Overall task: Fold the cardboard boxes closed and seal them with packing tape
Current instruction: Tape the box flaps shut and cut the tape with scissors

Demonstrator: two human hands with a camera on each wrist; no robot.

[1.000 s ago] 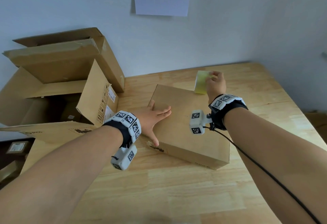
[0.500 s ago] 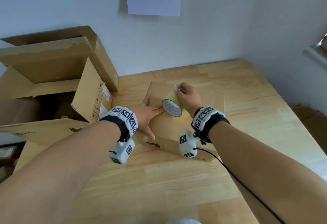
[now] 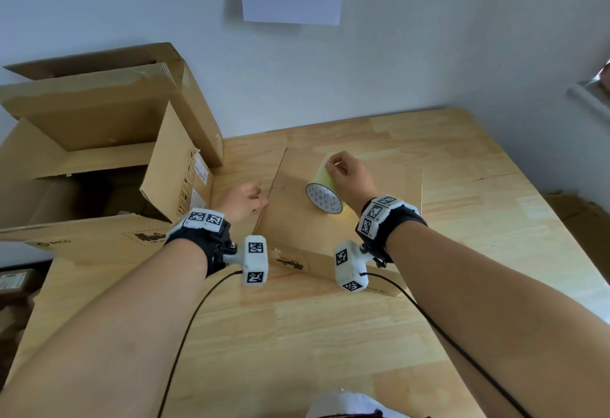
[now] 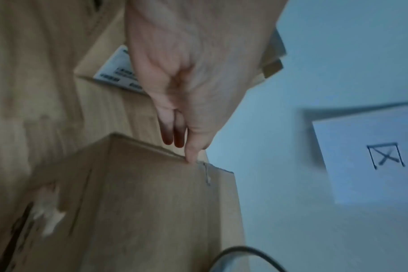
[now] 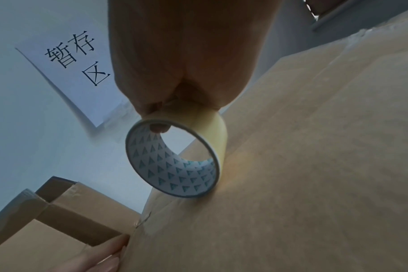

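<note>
Resting on the wooden surface, the closed cardboard box carries the tape roll, which the right hand pinches at its top; the left hand, fingers extended, touches the box's left edge.

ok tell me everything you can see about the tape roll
The tape roll is a pale yellow ring with a white core printed inside with small blue-green triangles. It stands on edge on top of the closed box, its open end tilted toward the camera. The right hand grips it from above, one fingertip showing inside the core. No pulled-out strip of tape shows.
</note>
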